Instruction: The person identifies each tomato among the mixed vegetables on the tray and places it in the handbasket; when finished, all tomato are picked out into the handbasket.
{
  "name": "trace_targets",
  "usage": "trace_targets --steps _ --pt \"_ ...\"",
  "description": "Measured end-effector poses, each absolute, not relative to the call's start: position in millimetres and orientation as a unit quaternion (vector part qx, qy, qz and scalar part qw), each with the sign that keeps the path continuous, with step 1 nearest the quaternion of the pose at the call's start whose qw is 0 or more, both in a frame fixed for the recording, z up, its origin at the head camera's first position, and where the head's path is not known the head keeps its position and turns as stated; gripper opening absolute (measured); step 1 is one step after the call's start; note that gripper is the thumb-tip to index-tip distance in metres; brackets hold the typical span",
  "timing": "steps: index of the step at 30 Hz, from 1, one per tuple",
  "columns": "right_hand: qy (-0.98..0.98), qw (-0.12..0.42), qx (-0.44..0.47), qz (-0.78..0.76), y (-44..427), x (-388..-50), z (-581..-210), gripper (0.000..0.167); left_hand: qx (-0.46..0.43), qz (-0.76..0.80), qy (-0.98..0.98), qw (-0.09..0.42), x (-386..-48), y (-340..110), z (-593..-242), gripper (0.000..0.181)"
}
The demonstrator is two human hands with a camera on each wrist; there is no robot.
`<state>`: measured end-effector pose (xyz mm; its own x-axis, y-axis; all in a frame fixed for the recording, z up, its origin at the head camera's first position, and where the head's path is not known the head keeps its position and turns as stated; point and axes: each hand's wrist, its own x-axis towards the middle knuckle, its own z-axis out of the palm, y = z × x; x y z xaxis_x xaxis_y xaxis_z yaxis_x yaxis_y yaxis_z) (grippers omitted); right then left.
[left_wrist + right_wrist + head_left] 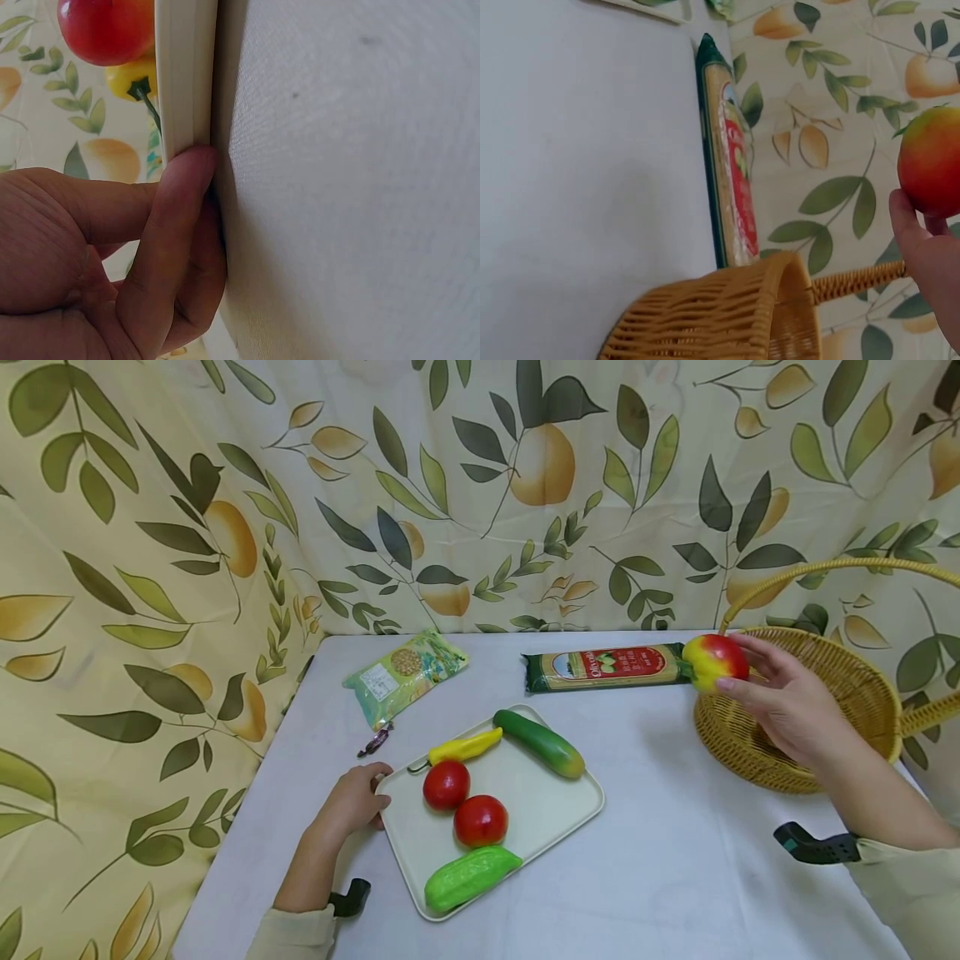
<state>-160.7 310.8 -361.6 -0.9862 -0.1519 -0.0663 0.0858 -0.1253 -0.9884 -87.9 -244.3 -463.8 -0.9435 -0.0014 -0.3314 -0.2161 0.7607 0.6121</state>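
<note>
My left hand [354,800] grips the left edge of a cream tray [555,814]; in the left wrist view its fingers [184,180] curl at the rim. On the tray lie a yellow chili pepper [465,747], a green cucumber [538,743], two red tomatoes [481,821] and a light green, bumpy vegetable [472,877]. Above the left part of a wicker basket [870,693], my right hand [787,706] holds a red-and-yellow fruit [716,662] between thumb and fingers. The fruit has a green leafy end; in the right wrist view the frame edge cuts it off.
A green-and-gold pack of pasta [607,667] lies at the back, left of the basket. Farther left are a green-yellow bag [408,675] and a small dark wrapped candy [375,740]. The basket's tall handle [832,565] arches above it. A patterned curtain [480,527] hangs behind the table.
</note>
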Motion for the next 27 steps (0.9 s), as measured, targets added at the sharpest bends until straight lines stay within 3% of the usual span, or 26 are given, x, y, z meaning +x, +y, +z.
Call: trace_targets --steps 27 --pt "0.874 0.072 0.023 -0.48 343 -160 -367 0.086 -0.06 0.339 0.925 0.159 -88 -244 -462 0.037"
